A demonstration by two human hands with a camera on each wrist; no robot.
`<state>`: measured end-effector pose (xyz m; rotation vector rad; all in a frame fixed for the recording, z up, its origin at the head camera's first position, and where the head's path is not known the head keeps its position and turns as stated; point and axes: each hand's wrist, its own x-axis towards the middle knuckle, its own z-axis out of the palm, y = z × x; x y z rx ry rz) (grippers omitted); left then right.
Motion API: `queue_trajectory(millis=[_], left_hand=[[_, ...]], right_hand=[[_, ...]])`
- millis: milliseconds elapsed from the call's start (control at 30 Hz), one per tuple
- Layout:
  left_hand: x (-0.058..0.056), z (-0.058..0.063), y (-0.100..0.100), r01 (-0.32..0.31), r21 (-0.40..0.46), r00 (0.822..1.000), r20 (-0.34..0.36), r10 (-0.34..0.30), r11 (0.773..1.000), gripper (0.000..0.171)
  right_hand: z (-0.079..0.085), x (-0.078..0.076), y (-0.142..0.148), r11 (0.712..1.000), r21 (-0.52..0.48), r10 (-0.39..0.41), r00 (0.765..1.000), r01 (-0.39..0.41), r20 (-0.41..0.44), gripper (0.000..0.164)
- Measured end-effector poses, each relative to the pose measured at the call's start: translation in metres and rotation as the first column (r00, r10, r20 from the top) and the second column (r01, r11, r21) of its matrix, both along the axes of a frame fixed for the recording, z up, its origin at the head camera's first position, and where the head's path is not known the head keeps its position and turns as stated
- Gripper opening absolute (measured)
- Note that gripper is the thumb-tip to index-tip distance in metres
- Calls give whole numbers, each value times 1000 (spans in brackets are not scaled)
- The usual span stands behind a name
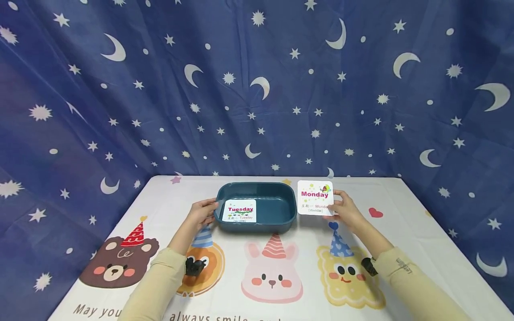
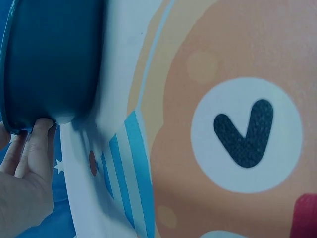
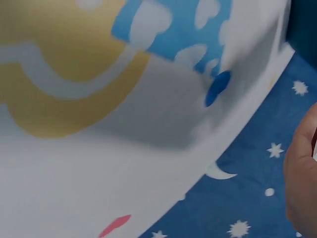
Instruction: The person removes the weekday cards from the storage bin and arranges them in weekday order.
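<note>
A dark teal plastic basin (image 1: 273,228) sits toward the back of the table. My left hand (image 1: 201,212) grips its left end, thumb near the rim and fingers against the outer wall, as the left wrist view shows around the basin (image 2: 54,59). Inside, at the left, a square white card (image 1: 239,215) reading "Tuesday" leans face up. To the right of the basin, my right hand (image 1: 346,208) pinches a white "Monday" card (image 1: 315,200) by its right edge, its printed face toward me. In the right wrist view only part of that hand (image 3: 302,173) shows at the edge.
A white tablecloth (image 1: 417,249) printed with a bear, a rabbit and other party-hat figures covers the table. Behind and beside it hangs a blue curtain (image 1: 281,147) with stars and moons. Black wrist straps show at both sleeves.
</note>
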<state>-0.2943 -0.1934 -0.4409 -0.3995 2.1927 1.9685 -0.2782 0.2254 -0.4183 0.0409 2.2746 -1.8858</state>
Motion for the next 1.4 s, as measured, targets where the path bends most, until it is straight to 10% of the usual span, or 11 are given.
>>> queue_trajectory(millis=[467,933,1400], left_hand=[[1,-3,1,12,-12,1000,4,-12,1000,44],[2,-1,2,-3,-27,1000,-5,3,1000,44],[0,4,3,-3,-25,1000,11,4,1000,44]], right_hand=[[-30,-32,18,992,-31,-121,985,125,119,69],[-41,-52,-5,956,231,-222,959,180,173,72],[-50,-51,-21,770,604,-239,971,207,-28,59]])
